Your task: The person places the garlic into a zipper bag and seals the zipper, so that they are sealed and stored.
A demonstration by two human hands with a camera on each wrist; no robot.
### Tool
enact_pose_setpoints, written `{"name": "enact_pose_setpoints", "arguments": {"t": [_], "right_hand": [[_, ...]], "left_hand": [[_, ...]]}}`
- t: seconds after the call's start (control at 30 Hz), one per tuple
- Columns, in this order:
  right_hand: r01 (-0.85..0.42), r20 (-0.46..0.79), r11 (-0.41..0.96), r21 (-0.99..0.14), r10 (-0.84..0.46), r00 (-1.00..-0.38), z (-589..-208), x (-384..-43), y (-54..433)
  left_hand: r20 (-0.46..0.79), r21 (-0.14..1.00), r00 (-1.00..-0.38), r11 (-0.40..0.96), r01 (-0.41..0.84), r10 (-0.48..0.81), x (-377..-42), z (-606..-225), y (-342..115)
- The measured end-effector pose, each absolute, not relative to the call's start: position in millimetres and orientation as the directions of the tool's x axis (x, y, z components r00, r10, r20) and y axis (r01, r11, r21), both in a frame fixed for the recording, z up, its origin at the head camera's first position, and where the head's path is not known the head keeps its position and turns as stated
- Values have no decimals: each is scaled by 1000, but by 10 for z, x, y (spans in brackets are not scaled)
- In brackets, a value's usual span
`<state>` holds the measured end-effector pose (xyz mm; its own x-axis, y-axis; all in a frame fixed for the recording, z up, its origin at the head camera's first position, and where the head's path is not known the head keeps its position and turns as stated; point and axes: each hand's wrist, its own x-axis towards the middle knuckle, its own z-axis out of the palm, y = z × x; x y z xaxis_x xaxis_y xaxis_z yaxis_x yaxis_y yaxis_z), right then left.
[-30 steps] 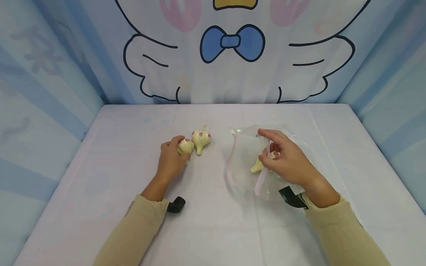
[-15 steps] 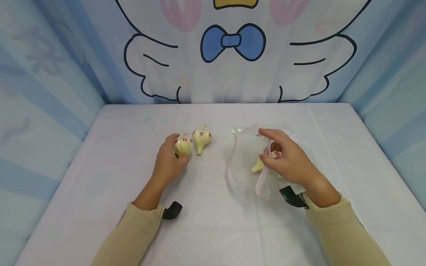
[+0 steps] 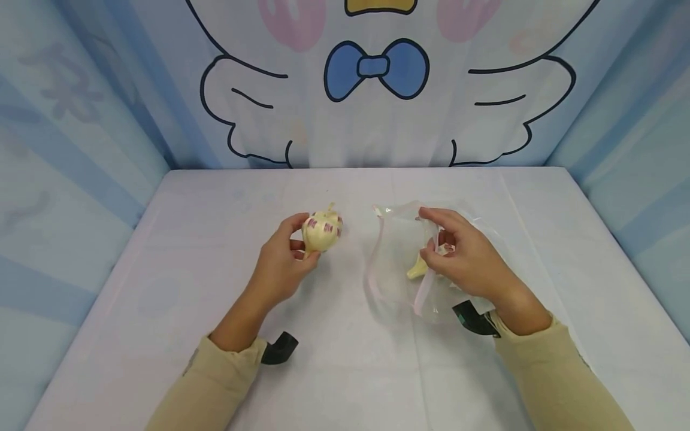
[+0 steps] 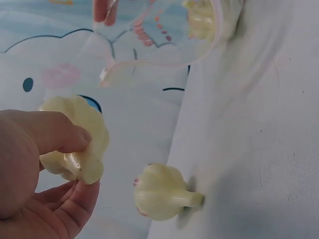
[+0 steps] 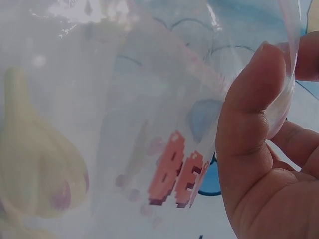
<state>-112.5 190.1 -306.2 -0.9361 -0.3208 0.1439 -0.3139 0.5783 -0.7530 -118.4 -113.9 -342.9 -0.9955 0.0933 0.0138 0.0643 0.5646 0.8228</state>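
My left hand [image 3: 280, 263] holds a pale garlic bulb [image 3: 321, 232] with purple marks, thumb on one side and fingers on the other. In the left wrist view a second garlic bulb [image 4: 159, 191] rests on the table; the head view has it mostly hidden behind the held one. On the right, my right hand [image 3: 469, 257] pinches the edge of a clear plastic bag [image 3: 389, 257] with a pink band at its mouth. Inside the bag lies garlic [image 5: 40, 154], partly covered by the right hand in the head view. Red lettering [image 5: 169, 169] is printed on the bag.
A white cloth covers the table [image 3: 345, 371]. Patterned curtains [image 3: 377, 131] close off the back and both sides. Black wrist-camera mounts [image 3: 280, 348] stick out from the beige sleeves [image 3: 215, 383].
My left hand has lifted the garlic bulb and brought it to the right, in front of the other bulb. The right hand has stayed in place on the bag.
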Motion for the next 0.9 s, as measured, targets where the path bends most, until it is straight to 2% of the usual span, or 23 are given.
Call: {"name": "enact_pose_setpoints", "arguments": {"t": [0.4, 0.63, 0.9], "right_hand": [[-310, 134, 586, -749, -324, -937, -3063, -1133, 1901], [-319, 143, 570, -757, -332, -932, -3065, -1140, 1906], [-302, 125, 580, -756, -326, -937, -3060, -1139, 1902]], "left_hand": [[113, 761, -973, 612, 216, 202, -1148, -3406, -1134], [26, 770, -975, 617, 160, 219, -1127, -3365, -1095], [55, 775, -962, 595, 211, 269, -1092, -3362, -1064]]}}
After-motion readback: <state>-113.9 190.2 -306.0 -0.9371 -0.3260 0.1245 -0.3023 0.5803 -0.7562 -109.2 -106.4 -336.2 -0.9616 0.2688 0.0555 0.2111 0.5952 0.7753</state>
